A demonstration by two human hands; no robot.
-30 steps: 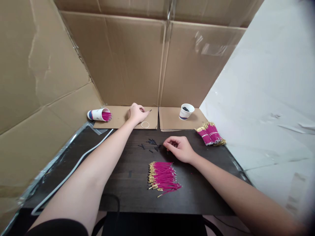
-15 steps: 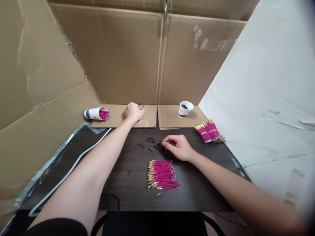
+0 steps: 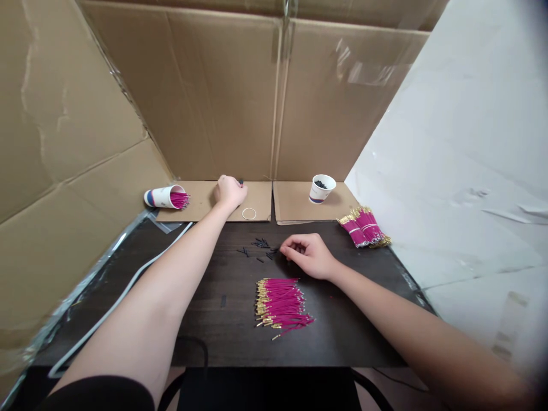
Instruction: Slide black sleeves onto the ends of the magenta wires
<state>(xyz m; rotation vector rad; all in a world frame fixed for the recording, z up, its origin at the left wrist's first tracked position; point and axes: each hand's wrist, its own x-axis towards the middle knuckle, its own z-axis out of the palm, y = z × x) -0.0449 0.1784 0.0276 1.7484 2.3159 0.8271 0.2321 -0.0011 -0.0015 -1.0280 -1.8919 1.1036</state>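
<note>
Fingers of my left hand (image 3: 230, 192) are curled shut around a small dark piece (image 3: 241, 182), of which only a tip shows at the knuckles; I cannot tell what it is. That hand rests on the cardboard flap (image 3: 205, 200) at centre frame, against the foot of the cardboard wall (image 3: 222, 97). Just right of it on the flap lies a thin white ring (image 3: 249, 213).

Fingers of my right hand (image 3: 309, 254) are bent inward, tips close together; I cannot tell whether they pinch anything. Their tips touch the counter (image 3: 205, 319) at the right edge of a scatter of short black tubes (image 3: 259, 249), centre frame.

Below that hand, lower centre, lies a loose pile of magenta wires (image 3: 281, 302) with gold terminals turned to the left. A second, banded bundle of wires (image 3: 363, 228) lies at the right, near the counter's far right corner.

On its side at left of centre, on the flap, is a tipped paper cup (image 3: 162, 197) with magenta wire ends showing in its mouth. An upright paper cup (image 3: 322, 189) holding dark bits stands on the right-hand flap, right of centre.

A white cable (image 3: 124, 288) runs along the counter at lower left, beside my left forearm.
</note>
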